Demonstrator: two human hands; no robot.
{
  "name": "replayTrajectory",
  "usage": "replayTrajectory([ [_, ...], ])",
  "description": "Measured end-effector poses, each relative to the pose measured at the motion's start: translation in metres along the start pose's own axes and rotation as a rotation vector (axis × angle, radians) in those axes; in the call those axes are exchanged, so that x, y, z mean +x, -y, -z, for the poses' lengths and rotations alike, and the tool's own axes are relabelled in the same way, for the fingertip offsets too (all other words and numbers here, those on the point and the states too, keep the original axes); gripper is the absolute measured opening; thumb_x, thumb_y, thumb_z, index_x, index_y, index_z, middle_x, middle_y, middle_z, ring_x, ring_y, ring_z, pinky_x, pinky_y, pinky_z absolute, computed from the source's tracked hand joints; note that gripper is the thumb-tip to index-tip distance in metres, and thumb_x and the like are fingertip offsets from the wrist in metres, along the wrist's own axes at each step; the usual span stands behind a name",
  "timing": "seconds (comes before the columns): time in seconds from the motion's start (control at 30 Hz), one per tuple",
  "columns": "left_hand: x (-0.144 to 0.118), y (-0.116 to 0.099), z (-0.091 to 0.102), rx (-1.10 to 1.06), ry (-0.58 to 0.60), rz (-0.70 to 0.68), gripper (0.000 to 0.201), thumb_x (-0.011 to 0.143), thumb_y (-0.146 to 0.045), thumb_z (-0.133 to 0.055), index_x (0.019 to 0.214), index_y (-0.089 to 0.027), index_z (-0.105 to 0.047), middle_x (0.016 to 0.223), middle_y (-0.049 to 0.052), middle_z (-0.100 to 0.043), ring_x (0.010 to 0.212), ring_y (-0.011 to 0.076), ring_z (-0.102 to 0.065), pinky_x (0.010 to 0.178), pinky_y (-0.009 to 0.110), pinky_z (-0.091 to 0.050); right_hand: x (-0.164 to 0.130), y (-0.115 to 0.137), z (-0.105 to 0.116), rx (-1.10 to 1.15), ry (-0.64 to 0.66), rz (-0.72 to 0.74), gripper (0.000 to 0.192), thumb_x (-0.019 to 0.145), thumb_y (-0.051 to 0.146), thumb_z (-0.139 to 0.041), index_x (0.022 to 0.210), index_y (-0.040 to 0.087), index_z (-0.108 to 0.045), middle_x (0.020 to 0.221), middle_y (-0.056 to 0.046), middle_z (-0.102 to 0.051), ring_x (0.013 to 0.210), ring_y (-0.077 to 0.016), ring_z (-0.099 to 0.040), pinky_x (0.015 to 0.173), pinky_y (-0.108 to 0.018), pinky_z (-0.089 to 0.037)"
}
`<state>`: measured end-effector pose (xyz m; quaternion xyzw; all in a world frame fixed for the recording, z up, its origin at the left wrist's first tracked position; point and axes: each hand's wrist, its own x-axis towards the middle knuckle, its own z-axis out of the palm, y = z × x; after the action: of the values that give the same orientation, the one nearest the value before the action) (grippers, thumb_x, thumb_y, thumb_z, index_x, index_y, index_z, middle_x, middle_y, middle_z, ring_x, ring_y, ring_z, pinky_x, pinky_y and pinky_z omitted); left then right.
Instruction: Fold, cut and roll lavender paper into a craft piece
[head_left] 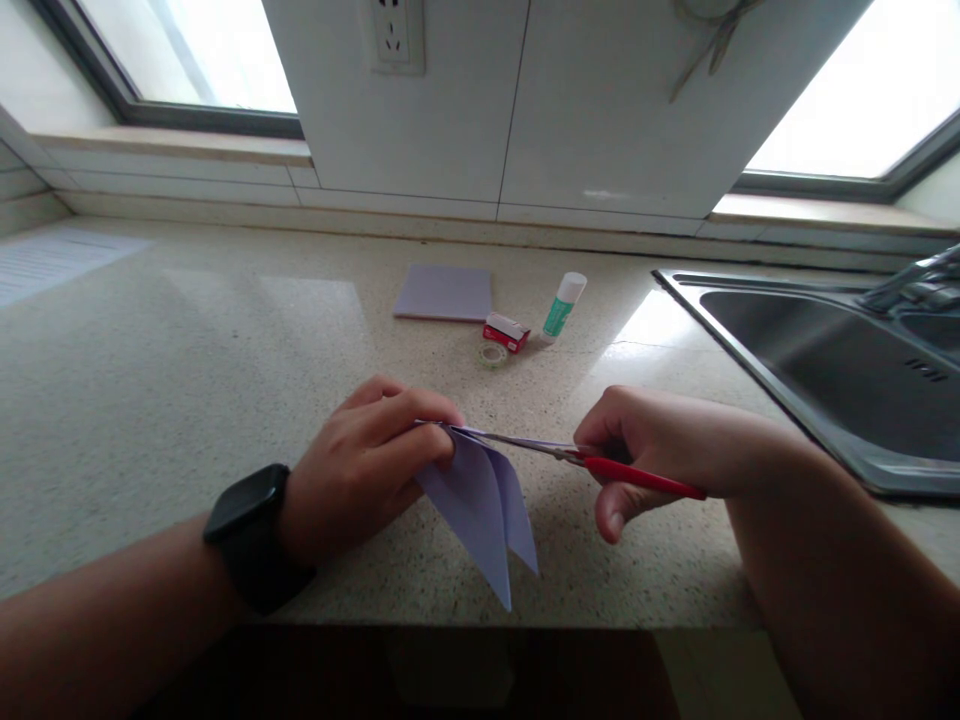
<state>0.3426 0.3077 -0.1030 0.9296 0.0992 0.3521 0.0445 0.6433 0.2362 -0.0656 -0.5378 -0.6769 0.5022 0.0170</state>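
Note:
Folded lavender paper (472, 510) is pinched between the thumb and fingers of my left hand (375, 450), its pointed flaps hanging down near the counter's front edge. My right hand (637, 450) grips red-handled scissors (630, 476), thumb through or against one handle. The scissor blades point left and lie along the paper's upper edge, their tips close to my left fingertips. How far apart the blades are is hard to see from this angle. A black watch sits on my left wrist.
Behind my hands on the speckled counter (300, 350) lie a stack of lavender paper (444, 292), a small red-and-white box (506, 332), a tape roll (493, 354) and an upright glue stick (564, 307). A steel sink (825, 370) is at right, a printed sheet (60, 258) at far left.

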Motion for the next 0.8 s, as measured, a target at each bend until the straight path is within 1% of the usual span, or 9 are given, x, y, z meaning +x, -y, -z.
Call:
replayTrajectory([
  [0.17, 0.0005, -0.0003, 0.0009, -0.002, 0.009, 0.0, 0.014, 0.092, -0.011, -0.059, 0.083, -0.021, -0.057, 0.104, 0.004, -0.073, 0.083, 0.0178, -0.066, 0.075, 0.035, -0.051, 0.0004, 0.0024, -0.0001, 0.004, -0.004, 0.002, 0.052, 0.059, 0.058, -0.089, 0.059, 0.017, -0.057, 0.05, 0.006, -0.047, 0.048, -0.0082, -0.036, 0.043, -0.023, -0.026],
  [0.4, 0.0008, -0.0006, 0.0007, 0.007, -0.005, -0.004, 0.014, 0.091, -0.01, -0.059, 0.082, -0.02, -0.056, 0.103, 0.004, -0.072, 0.083, 0.0174, -0.065, 0.076, 0.034, -0.051, 0.0009, 0.0046, -0.0018, 0.083, 0.015, -0.075, 0.049, 0.06, 0.056, -0.089, 0.058, 0.018, -0.058, 0.048, 0.005, -0.051, 0.044, -0.0077, -0.039, 0.041, -0.022, -0.024],
  [0.67, -0.0007, 0.0004, -0.0006, -0.008, 0.01, 0.008, 0.015, 0.091, -0.009, -0.059, 0.082, -0.02, -0.055, 0.105, 0.004, -0.072, 0.084, 0.0179, -0.064, 0.077, 0.034, -0.05, 0.0008, 0.0086, -0.0039, 0.116, 0.018, -0.149, 0.047, 0.059, 0.055, -0.09, 0.058, 0.018, -0.061, 0.047, 0.004, -0.054, 0.042, -0.0079, -0.04, 0.04, -0.022, -0.027],
  [0.8, -0.0009, 0.0, -0.0004, -0.008, 0.007, 0.017, 0.015, 0.091, -0.009, -0.059, 0.083, -0.021, -0.056, 0.106, 0.003, -0.072, 0.085, 0.0176, -0.063, 0.077, 0.034, -0.05, 0.0001, 0.006, -0.0031, 0.115, 0.016, -0.14, 0.048, 0.059, 0.056, -0.089, 0.058, 0.018, -0.06, 0.045, 0.004, -0.053, 0.041, -0.0077, -0.04, 0.04, -0.021, -0.028],
])
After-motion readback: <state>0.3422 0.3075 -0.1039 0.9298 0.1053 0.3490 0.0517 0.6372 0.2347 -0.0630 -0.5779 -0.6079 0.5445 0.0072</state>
